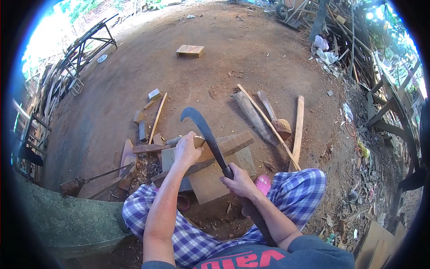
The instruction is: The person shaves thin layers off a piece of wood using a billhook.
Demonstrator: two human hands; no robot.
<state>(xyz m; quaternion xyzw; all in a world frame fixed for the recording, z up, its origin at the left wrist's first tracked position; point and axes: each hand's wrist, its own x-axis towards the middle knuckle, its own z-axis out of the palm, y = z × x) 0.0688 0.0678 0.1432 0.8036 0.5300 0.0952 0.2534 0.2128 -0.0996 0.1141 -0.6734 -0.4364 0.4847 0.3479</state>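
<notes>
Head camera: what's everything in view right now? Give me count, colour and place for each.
curved dark metal billhook: one, blackish blade, raised over the centre boards
short pale wooden piece: one, tan, on the boards
flat wooden boards: several, brown and pale, centre ground
long wooden slats: several, pale, right of centre
small wooden box: one, tan, far dirt
pink sandal: one, by right knee
scrap wood pile: one, grey-brown, upper right
checked trousers: blue-white, on the person's legs
left hand: grips the wooden piece
right hand: grips the billhook handle

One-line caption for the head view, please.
Left hand steadies a stick on a plank; right hand grips a curved billhook.
</notes>
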